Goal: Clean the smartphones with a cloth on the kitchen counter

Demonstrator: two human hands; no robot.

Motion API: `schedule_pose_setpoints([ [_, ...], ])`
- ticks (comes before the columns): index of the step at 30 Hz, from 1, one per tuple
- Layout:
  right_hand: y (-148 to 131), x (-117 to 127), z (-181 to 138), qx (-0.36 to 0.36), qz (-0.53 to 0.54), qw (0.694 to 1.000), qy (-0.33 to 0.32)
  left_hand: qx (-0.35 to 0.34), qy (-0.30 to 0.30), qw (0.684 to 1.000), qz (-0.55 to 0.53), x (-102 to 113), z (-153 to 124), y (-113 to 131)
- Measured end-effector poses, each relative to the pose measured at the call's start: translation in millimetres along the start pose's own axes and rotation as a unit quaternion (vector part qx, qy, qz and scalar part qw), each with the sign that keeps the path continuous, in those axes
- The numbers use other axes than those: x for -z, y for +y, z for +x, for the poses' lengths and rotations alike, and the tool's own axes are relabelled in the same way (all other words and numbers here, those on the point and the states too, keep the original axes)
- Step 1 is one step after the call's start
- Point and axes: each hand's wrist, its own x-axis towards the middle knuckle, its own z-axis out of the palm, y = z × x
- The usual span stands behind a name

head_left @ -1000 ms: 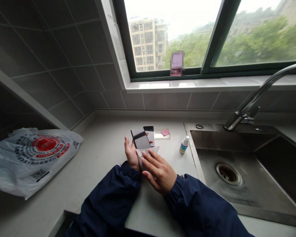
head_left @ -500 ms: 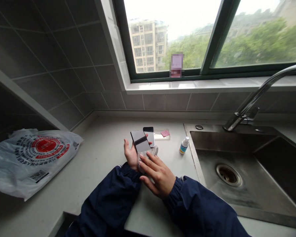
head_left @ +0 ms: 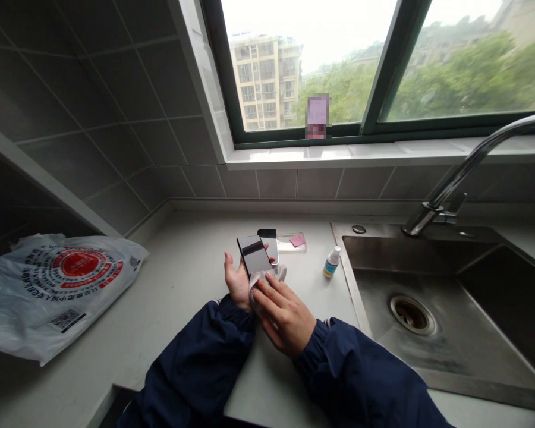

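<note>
Half-curled, my left hand (head_left: 238,287) cradles a phone (head_left: 255,259). My right hand (head_left: 286,314), barely bent, holds a cloth (head_left: 278,273) against it.

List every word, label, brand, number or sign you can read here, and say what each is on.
None can be quoted with confidence.
Bag: dark and red Chinese characters around a red disc, too small to read reliably; a QR code below.
Bottle: label too blurred to read.
Held phone: no lettering visible.
Window patch: pixelated, unreadable.

A window (head_left: 389,65) — daylit — adjoins gray-tiled walls (head_left: 93,95).
</note>
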Motion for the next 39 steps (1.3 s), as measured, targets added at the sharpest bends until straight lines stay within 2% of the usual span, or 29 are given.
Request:
schedule_pose_setpoints([
  [8, 2.8, -4.0, 0.1, -0.002, -0.022, 0.999, 0.048, 0.008, -0.025, 0.999, -0.026, -1.8, -3.7, -7.3],
  [15, 4.6, -6.1, 1.3, 0.016, -0.037, 0.996, 0.082, 0.004, -0.024, 1.0, -0.019, -5.7, -5.2, -7.1],
  [25, 8.6, -5.4, -0.4, 0.004, -0.057, 0.991, 0.122, 0.0, -0.005, 1.0, -0.002, -7.3, -0.1, -8.7],
  [34, 16.2, -5.6, -2.5, -0.031, -0.052, 0.984, 0.17, -0.052, -0.013, 0.999, -0.005, -13.5, 0.9, -13.9],
  [39, 19.2, -2.5, -2.8, -0.063, -0.013, 0.981, 0.182, -0.042, -0.014, 0.999, 0.028, -10.8, 1.0, -12.6],
])
